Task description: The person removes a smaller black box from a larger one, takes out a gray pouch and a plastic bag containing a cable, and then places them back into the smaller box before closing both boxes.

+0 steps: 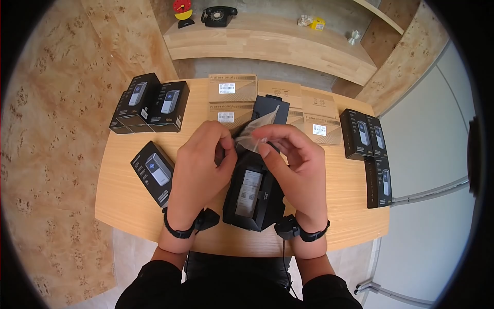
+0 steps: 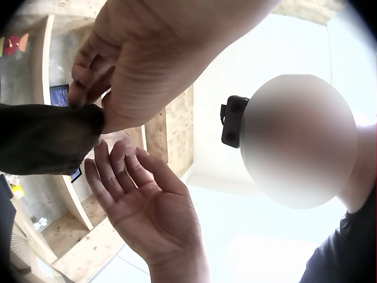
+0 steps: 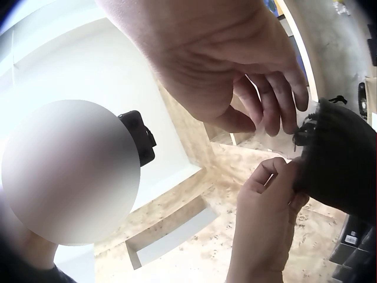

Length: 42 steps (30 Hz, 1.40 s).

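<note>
In the head view, both hands are raised over an open black box (image 1: 275,206) with a white labelled piece (image 1: 249,193) inside. The left hand (image 1: 201,159) pinches the edge of a small, soft pouch, which looks dark in the wrist views. Pale see-through material (image 1: 252,129) of this pouch stretches between the hands. In the left wrist view, the dark pouch (image 2: 47,138) extends away from the left fingers. The right hand (image 1: 296,165) hovers with loosely bent fingers, its fingertips right by the pouch mouth. A dark gathered bit (image 3: 303,132) shows at that mouth in the right wrist view.
Black printed boxes (image 1: 149,105) are stacked at the table's back left, and another black box (image 1: 154,172) lies left of the left hand. Brown cartons (image 1: 234,88) stand at the back. More black boxes (image 1: 363,135) line the right edge. A shelf (image 1: 257,41) is beyond.
</note>
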### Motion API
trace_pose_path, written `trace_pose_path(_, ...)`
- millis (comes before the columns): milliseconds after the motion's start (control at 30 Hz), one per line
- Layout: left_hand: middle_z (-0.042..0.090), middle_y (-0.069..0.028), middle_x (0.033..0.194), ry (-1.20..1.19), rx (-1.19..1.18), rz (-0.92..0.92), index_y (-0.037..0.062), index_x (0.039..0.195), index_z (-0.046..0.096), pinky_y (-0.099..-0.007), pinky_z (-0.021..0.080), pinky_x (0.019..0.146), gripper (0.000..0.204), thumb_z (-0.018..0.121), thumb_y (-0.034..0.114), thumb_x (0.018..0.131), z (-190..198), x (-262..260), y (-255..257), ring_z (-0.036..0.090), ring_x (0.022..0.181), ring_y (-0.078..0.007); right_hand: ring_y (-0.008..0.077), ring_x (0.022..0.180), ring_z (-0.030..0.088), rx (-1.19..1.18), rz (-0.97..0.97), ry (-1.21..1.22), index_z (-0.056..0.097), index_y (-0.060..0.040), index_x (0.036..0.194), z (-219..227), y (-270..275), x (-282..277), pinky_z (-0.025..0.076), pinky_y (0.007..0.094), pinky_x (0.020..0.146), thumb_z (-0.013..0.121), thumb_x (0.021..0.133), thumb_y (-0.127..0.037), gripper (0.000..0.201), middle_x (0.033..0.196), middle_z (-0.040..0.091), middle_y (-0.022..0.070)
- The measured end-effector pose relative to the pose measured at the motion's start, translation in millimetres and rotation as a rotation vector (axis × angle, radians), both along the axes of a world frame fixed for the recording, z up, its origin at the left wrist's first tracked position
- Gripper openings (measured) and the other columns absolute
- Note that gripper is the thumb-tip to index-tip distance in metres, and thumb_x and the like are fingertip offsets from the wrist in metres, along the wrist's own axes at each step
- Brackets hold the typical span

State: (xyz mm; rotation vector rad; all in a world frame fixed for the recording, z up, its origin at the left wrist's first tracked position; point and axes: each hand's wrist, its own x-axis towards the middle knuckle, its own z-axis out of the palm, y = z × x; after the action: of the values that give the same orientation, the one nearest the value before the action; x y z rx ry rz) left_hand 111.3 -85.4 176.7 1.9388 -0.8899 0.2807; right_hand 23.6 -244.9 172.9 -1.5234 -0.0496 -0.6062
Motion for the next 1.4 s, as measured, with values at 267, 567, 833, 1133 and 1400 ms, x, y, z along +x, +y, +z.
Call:
trace_pose_path(267,0.06,-0.0079,0.084,-0.035,-0.027,0.045,0.0023,0.092,0.056,-0.0307,0.051,0.061,0.021,0.07,-0.01,0.081,2,3,3,0.061,0.067,-0.0201,0.0194,0.094,0.074,-0.25,0.006,0.076,0.072,0.0001,0.114,5,1,-2,0.057,0.0299,0.083,0.069,0.094,0.003,0.021,0.1,0.076,0.0115)
trace_pose_path(567,0.065,-0.0043,0.081,-0.066,-0.078,0.101,0.0037,0.087,0.054,-0.0263,0.046,0.059,0.02,0.072,-0.007,0.086,2,4,4,0.056,0.063,-0.0133,0.0172,0.088,0.075,-0.271,-0.03,0.103,0.072,-0.0002,0.108,5,-4,-4,0.055,0.0276,0.08,0.068,0.094,0.003,0.015,0.091,0.076,0.0087)
trace_pose_path(833,0.061,-0.0053,0.08,-0.047,-0.112,0.069,0.0026,0.09,0.056,-0.0266,0.048,0.059,0.021,0.072,-0.01,0.085,2,5,9,0.058,0.064,-0.0149,0.0202,0.092,0.071,-0.343,-0.189,0.024,0.072,-0.0009,0.108,1,-17,-2,0.054,0.0304,0.084,0.069,0.09,0.003,0.018,0.097,0.073,0.0098)
trace_pose_path(1133,0.064,-0.003,0.079,0.006,-0.268,0.051,0.0021,0.086,0.056,-0.0236,0.045,0.061,0.022,0.074,-0.011,0.085,4,2,13,0.053,0.065,-0.0102,0.0317,0.105,0.067,-0.546,-0.09,0.096,0.069,-0.0022,0.118,10,-22,-7,0.054,0.0376,0.091,0.076,0.087,-0.003,0.032,0.113,0.068,0.0139)
trace_pose_path(1400,0.072,-0.0054,0.087,-0.028,-0.32,0.007,0.0016,0.086,0.057,-0.0231,0.046,0.064,0.022,0.074,-0.012,0.084,9,-2,17,0.053,0.068,-0.0101,0.034,0.101,0.068,-0.566,0.0,0.109,0.069,-0.0022,0.117,9,-23,-8,0.055,0.038,0.082,0.078,0.085,-0.003,0.033,0.116,0.066,0.0151)
